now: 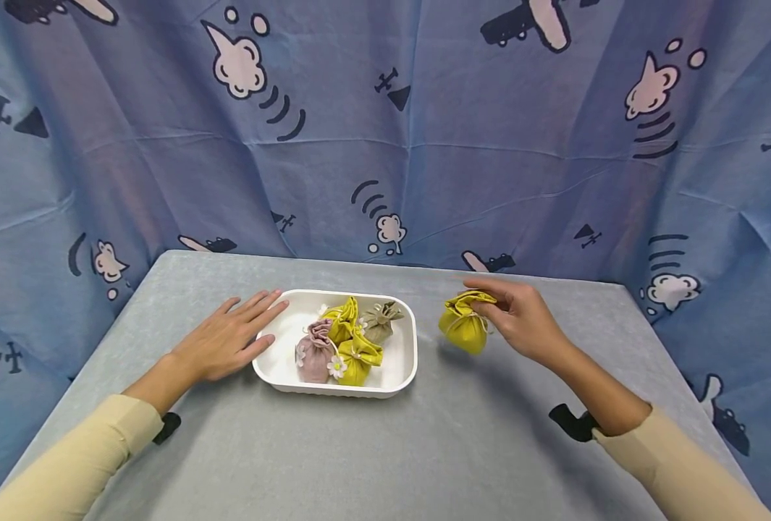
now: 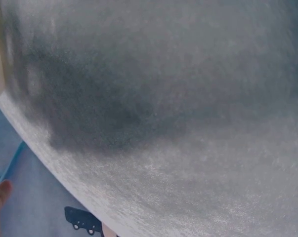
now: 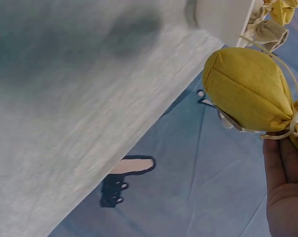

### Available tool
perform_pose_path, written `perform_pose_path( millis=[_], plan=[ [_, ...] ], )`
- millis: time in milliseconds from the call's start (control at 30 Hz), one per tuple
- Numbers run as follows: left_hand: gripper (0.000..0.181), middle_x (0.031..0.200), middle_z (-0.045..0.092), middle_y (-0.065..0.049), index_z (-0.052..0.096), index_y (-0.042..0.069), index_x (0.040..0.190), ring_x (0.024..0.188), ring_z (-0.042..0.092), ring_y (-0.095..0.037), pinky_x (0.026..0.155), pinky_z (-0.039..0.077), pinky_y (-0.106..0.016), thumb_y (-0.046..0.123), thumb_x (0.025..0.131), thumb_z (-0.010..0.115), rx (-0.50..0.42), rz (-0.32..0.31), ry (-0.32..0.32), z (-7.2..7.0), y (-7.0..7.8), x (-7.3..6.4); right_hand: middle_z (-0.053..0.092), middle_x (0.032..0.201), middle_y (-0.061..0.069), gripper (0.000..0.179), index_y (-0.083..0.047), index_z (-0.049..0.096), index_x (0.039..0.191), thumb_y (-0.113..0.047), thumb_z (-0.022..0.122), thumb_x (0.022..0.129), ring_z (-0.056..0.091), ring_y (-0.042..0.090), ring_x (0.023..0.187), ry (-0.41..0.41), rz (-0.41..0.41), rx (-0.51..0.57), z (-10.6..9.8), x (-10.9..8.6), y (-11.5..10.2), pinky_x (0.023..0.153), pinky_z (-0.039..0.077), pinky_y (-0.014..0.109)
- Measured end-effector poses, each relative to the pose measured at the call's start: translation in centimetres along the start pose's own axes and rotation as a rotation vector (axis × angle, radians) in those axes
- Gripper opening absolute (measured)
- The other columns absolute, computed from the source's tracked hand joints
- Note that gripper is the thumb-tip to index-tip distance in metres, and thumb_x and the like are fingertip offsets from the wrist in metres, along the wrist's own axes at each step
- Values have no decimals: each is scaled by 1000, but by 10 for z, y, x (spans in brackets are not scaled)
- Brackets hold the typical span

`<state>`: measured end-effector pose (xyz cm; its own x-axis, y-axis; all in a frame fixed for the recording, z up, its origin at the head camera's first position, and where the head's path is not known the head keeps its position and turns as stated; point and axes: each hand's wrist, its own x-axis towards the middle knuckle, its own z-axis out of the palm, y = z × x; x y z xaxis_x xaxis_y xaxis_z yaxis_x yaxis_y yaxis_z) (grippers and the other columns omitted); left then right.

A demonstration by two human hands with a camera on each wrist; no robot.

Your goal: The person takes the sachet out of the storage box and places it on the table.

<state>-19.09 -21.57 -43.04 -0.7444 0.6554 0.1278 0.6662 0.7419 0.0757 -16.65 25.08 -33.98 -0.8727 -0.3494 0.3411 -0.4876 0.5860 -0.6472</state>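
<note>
Before you spread a pale grey table [image 1: 359, 456], its top faintly mottled. A white, round-cornered tray [image 1: 394, 363] lay flat on it, slightly left of the middle as you faced it, and soft shadows [image 1: 509, 405] darkened the surface on either side.

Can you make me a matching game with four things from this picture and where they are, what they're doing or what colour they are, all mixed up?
Things:
1. left grip
2. pink pouch
3. right grip
4. tray

Matches:
A. holding a yellow pouch
B. white
C. at the tray's rim
D. inside the tray

Right pairs: 1-C, 2-D, 3-A, 4-B
</note>
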Motion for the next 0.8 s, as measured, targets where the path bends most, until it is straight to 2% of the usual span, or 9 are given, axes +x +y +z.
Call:
perform_pose_path(
  millis=[167,367,600,800],
  plan=[
    [61,162,27,-10,28,15,159,146,30,-34,109,27,-63,41,105,43,5,6,20,0,0,-1,73,110,16,36,2,67,125,6,69,90,66,17,79,7,43,-16,-4,-5,14,59,50,19],
    [62,163,25,-8,27,17,159,148,27,-32,111,26,-62,42,105,42,8,-5,-2,-1,0,0,73,106,18,35,3,67,124,7,67,90,62,18,70,34,81,-65,-9,-10,33,54,45,19],
    [61,163,27,-9,29,15,158,146,30,-34,110,27,-63,41,105,43,7,4,21,0,0,0,72,109,20,35,3,66,126,5,66,91,64,15,79,45,114,-96,-12,-14,48,60,48,17],
    [61,162,28,-10,30,15,158,145,32,-35,109,28,-63,40,104,44,8,12,41,1,1,-1,72,108,19,33,3,67,124,5,67,91,59,15,73,46,122,-96,-10,-16,59,56,44,18]
  ],
)
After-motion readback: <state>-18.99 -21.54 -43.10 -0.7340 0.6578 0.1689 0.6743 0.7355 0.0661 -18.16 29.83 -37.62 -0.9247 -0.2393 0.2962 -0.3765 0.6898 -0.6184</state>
